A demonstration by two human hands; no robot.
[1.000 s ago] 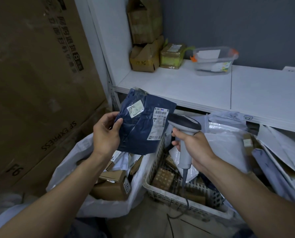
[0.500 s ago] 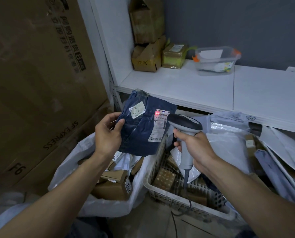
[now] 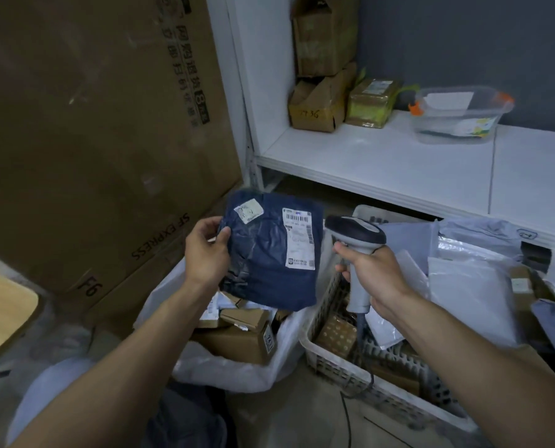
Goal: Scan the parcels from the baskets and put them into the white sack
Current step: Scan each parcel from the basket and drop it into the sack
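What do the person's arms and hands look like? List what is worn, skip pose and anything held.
The left hand and right hand are bare: no gloves, rings, watch or wristband show. Both forearms are uncovered to the frame edge, no sleeve in view.

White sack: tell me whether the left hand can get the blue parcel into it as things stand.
Probably yes. The left hand grips the blue parcel just above the white sack, whose mouth gapes open; only cardboard boxes lie inside, and nothing covers it.
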